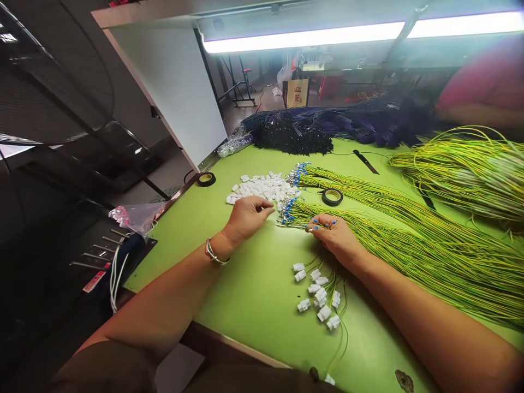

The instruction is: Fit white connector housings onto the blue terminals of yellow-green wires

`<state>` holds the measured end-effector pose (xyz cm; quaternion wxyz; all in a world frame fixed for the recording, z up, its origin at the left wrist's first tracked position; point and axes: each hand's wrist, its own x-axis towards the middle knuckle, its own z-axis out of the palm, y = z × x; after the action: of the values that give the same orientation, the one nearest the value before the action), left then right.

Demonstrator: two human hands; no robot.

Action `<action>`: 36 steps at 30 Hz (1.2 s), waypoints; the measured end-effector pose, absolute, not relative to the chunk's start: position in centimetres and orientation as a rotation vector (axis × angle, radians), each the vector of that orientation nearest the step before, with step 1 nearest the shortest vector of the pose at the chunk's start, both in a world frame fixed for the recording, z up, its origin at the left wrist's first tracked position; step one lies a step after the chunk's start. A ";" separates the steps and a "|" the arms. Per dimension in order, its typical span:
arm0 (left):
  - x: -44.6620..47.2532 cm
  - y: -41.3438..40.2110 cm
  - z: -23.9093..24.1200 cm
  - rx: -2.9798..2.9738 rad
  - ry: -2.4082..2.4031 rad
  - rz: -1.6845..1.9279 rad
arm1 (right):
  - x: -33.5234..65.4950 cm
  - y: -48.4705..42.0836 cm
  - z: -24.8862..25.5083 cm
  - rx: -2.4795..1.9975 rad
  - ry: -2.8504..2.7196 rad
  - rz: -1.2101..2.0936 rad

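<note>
My left hand [248, 215] rests on the green table [245, 295], fingers curled in a pinch at the near edge of a pile of loose white plastic connectors [262, 188]; what the fingertips hold is too small to name. My right hand [333, 234] is closed on several yellow-green wires with blue-sleeved terminals [292, 210], at the end of a long wire bundle [409, 234]. Below my right wrist lie several wires fitted with white connectors [319, 297].
Two rolls of tape [332, 196] [206, 178] lie on the table. Black and purple wire bundles [311, 131] sit at the back, another yellow-green coil [466, 164] at far right. A dark blade-like tool [365, 161] lies near the back. A person in red [487, 87] stands beyond.
</note>
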<state>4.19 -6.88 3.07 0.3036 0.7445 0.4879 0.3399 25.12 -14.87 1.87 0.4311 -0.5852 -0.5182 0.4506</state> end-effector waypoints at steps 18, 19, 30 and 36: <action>6.6 -9.6 2.1 0.838 0.781 0.608 | 25.0 -14.8 2.4 -1.514 -1.436 1.011; 6.6 -9.7 2.3 0.845 0.789 0.606 | 25.0 -14.7 2.4 -1.516 -1.437 1.008; 7.3 -10.5 2.9 1.291 0.959 0.628 | 25.2 -14.6 2.0 -1.499 -1.619 0.950; 7.4 -10.0 2.8 0.986 0.950 0.475 | 27.2 -13.7 2.1 -1.177 -1.688 1.235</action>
<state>7.41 -9.95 2.76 0.7486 0.4511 0.4346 0.2173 27.23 -13.71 2.09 0.3625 -0.4569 -0.6557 0.4795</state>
